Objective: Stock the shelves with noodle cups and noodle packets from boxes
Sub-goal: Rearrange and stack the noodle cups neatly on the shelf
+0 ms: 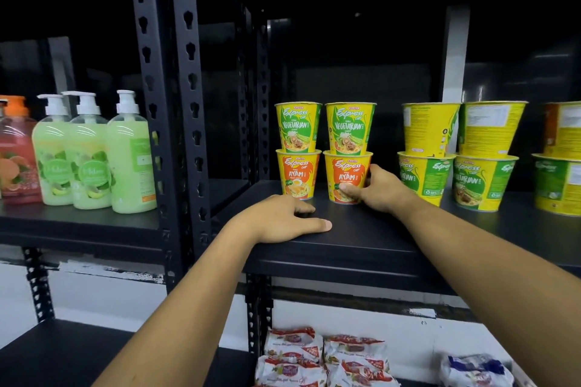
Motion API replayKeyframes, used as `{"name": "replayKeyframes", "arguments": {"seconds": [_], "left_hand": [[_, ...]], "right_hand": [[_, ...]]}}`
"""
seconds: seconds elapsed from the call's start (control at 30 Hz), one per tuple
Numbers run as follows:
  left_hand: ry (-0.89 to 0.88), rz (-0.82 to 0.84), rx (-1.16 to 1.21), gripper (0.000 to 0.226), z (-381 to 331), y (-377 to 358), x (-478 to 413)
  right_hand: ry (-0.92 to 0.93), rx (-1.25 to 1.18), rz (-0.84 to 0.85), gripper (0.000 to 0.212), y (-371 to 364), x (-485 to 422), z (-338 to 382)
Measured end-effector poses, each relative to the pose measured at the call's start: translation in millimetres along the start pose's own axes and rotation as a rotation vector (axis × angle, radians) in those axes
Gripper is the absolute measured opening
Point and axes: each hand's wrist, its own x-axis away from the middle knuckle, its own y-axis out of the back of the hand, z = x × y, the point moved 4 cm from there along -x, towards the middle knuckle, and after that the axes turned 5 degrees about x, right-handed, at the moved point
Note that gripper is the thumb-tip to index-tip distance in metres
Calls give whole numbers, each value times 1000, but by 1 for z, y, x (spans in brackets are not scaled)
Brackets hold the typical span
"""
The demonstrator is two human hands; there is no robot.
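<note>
Orange cup [344, 166], R hand [382, 192]; L hand [283, 217] flat

Your right hand [382, 190] covers the lower right of the Ayam cup [345, 173], most fingers hidden behind it. The edges cut off the far-right cups [556, 182], the red bottle [15, 151] and the noodle packets [355, 352] below.

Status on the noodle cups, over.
Left hand flat on shelf, empty. Right hand grips right-side Ayam cup, Vegetarian cup stacked on it. Twin stack close beside.
</note>
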Motion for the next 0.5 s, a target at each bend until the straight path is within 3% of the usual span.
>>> {"name": "replayKeyframes", "arguments": {"seconds": [0.5], "left_hand": [[3, -3, 3, 81, 1, -1, -1]], "right_hand": [[41, 63, -14, 74, -1, 3, 7]]}}
